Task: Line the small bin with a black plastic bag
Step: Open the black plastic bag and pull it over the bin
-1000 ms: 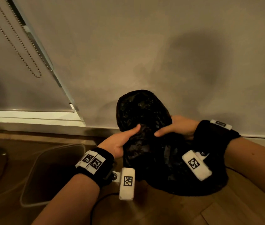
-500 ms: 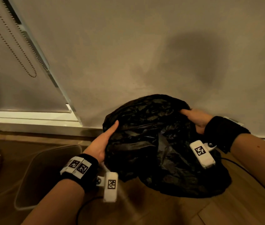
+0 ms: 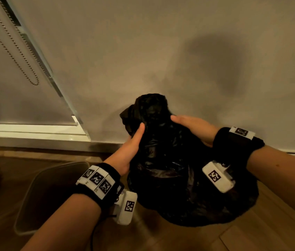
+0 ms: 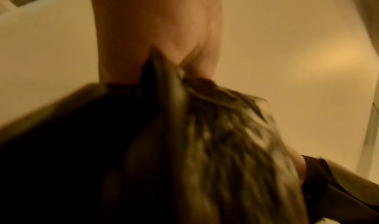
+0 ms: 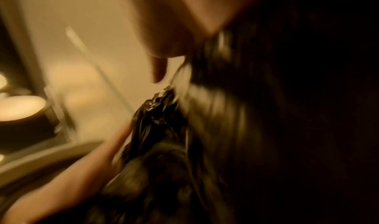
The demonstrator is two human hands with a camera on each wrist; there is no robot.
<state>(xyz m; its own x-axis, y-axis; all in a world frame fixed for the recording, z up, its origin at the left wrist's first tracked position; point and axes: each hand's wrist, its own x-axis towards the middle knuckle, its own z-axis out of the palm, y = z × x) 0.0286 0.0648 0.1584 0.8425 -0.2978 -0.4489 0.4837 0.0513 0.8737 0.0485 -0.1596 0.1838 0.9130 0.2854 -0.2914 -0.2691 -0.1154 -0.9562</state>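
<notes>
A crumpled black plastic bag (image 3: 170, 160) is held up between both hands in front of the wall, and its lower part spreads on the wooden floor. My left hand (image 3: 134, 140) grips its left side with the thumb lying across the front. My right hand (image 3: 188, 124) grips the top right, fingers over the plastic. The small pale bin (image 3: 40, 192) stands open on the floor at lower left, beside my left wrist. In the blurred left wrist view the bag (image 4: 205, 138) runs out of the left hand (image 4: 157, 38). The right wrist view shows the right hand (image 5: 164, 33) over the bag (image 5: 160, 114).
The wall (image 3: 161, 51) and its skirting are just behind the bag. A window blind with a bead chain (image 3: 16, 57) hangs at upper left above a white sill (image 3: 25, 129). Wooden floor (image 3: 251, 238) lies to the right. A cable (image 3: 92, 234) trails under my left wrist.
The hands have come closer together, so the bag, spread wide half a second ago, is bunched narrow and tall again. The bin has not moved.
</notes>
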